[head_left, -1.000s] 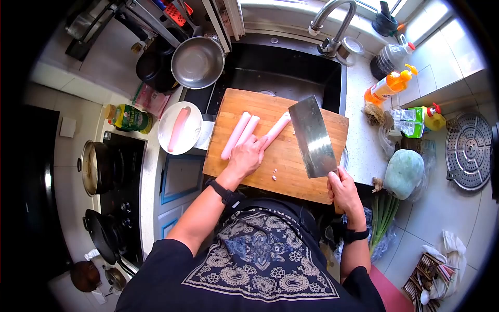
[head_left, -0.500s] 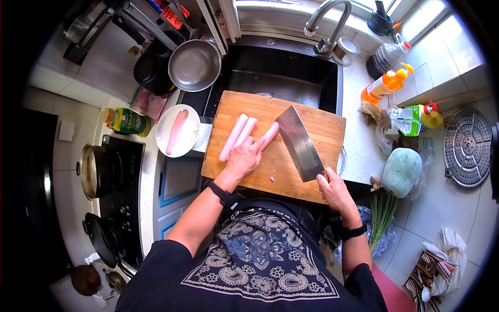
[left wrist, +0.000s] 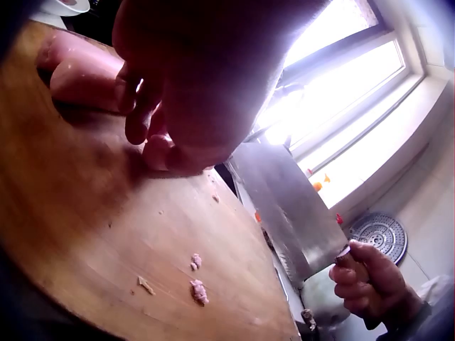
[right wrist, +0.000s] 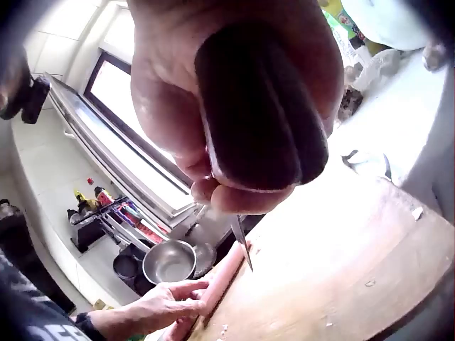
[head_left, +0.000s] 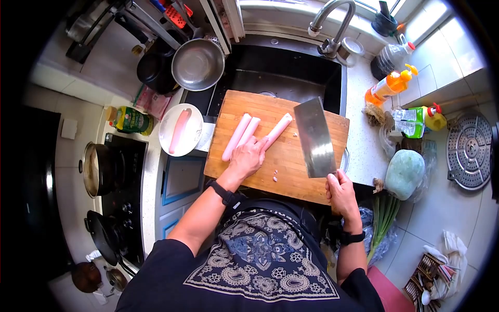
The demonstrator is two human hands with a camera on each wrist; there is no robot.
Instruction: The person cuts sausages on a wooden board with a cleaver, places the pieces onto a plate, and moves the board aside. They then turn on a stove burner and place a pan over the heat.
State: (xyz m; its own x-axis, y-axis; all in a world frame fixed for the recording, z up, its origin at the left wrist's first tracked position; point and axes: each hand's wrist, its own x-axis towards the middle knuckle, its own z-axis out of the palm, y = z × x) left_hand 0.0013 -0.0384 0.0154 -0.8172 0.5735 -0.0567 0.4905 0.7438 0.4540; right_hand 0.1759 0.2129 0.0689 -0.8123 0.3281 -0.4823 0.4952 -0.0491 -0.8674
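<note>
Cleaver, gripped in your right hand, shifted away from left hand pinching one sausage; probably slicing, next calling for realignment.

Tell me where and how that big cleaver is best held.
Probably by its handle, coming from the person's right and near side, where the right hand grips it. The handle is at the near end of the cleaver, while the broad, flat blade reaches away over the cutting board, so fingers wrapped there should avoid the edge.
</note>
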